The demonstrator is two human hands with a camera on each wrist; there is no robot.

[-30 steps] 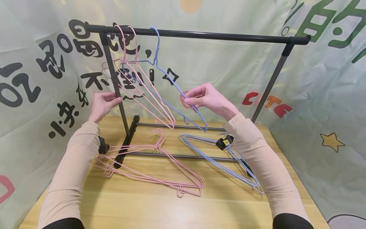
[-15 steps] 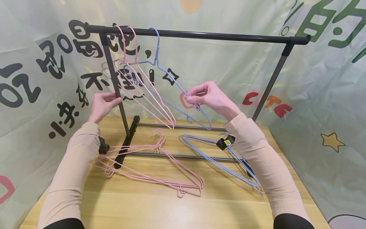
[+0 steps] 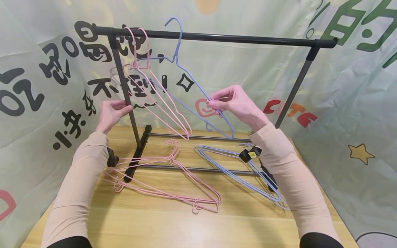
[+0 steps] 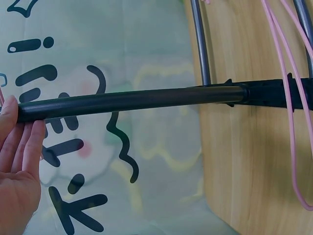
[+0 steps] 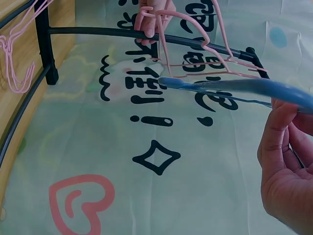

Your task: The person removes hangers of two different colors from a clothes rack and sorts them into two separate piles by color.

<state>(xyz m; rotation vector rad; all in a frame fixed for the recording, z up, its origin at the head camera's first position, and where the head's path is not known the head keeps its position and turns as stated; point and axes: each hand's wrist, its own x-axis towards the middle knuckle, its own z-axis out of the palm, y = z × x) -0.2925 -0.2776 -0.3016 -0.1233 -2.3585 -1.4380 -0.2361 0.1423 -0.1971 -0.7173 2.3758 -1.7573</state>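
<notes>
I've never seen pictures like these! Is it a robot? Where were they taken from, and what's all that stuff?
No, it's a person working bare-handed. The wide picture comes from a camera on their head; the other two come from little black cameras on the wrists.

The left grip holds a post of a black, straight-barred clothes rack. The right grip pinches a thin blue triangular hanger, whose hook shows above the rack's top bar. Two thin pink triangular hangers hang on that bar.

On the light-brown wooden table lie more pink hangers and more blue hangers.
</notes>
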